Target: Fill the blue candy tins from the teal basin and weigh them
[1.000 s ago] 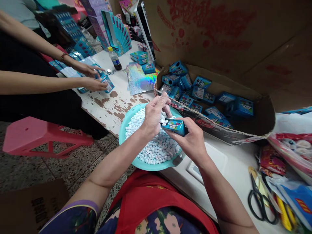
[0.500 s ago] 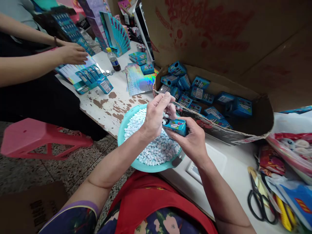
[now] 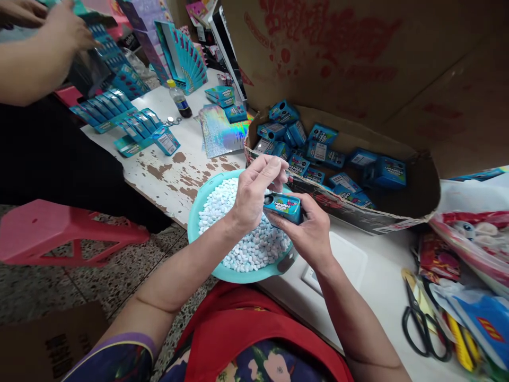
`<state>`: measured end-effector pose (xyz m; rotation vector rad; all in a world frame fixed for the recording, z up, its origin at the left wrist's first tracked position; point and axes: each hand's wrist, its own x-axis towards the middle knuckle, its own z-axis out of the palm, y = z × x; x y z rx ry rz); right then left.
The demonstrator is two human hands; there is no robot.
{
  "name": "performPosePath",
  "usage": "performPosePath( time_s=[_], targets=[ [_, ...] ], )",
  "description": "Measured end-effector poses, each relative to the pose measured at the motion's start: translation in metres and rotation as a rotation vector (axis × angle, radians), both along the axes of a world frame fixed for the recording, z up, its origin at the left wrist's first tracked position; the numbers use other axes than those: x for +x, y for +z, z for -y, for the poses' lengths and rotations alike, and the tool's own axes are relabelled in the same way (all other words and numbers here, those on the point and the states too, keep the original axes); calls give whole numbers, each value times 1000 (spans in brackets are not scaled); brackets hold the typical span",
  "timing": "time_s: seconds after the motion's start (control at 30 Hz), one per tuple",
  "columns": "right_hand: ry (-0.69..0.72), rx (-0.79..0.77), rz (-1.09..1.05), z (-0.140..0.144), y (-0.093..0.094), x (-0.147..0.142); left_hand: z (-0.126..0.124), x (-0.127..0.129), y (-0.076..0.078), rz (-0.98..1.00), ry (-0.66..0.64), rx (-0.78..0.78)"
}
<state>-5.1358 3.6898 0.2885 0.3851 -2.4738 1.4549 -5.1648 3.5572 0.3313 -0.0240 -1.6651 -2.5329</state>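
My right hand [image 3: 312,233] grips a small blue candy box [image 3: 284,208] and holds it level over a teal bowl [image 3: 194,212] heaped with white-blue candies [image 3: 242,233]. My left hand [image 3: 250,199] is at the box's left end. Its thumb rests against that end and its fingers are bunched just above it. Whether candies lie inside those fingers is hidden. The bowl sits on a white scale [image 3: 342,260] at the table's near edge.
An open cardboard carton [image 3: 358,212] with several blue boxes lies behind my hands. Scissors [image 3: 421,323] and packets are at the right. A co-worker's hand [image 3: 63,32] is raised at far left above rows of blue boxes [image 3: 135,124]. A bottle [image 3: 178,101], holographic sheets [image 3: 220,132] and a pink stool [image 3: 59,233] are nearby.
The loose candies seen at the box's mouth are gone from view and my left thumb now covers that end. The co-worker's hands have lifted from the table toward the upper left.
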Motion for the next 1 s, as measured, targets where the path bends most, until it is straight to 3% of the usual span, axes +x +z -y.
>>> performPosePath(
  time_s=[0.23, 0.33, 0.43, 0.5, 0.53, 0.63, 0.7, 0.77, 0.87, 1.0],
  targets=[
    [-12, -47, 10, -2, -1, -2, -4, 1, 6, -44, 7, 25],
    [14, -120, 30, -9, -4, -3, 3, -3, 10, 14, 70, 37],
    [-49, -224, 24, -22, -11, -4, 22, -18, -3, 11, 184, -56],
    [-115, -271, -12, -30, -18, -5, 37, -32, -26, -43, 209, -306],
    [-139, -285, -30, -34, -21, -5, 43, -39, -40, -70, 191, -502],
    [-151, -296, -50, -41, -29, -4, 49, -49, -79, -118, -38, -1126],
    [-137, -287, -44, -42, -31, -3, 43, -47, -93, -148, -184, -1437],
    [-128, -278, -34, -43, -31, -2, 33, -41, -96, -165, -237, -1654],
    [-131, -307, -9, -41, -27, -1, 21, -32, -90, -138, -251, -1786],
    [-151, -289, 65, -39, -18, 0, 22, -27, -89, -63, -211, -1710]
  ],
)
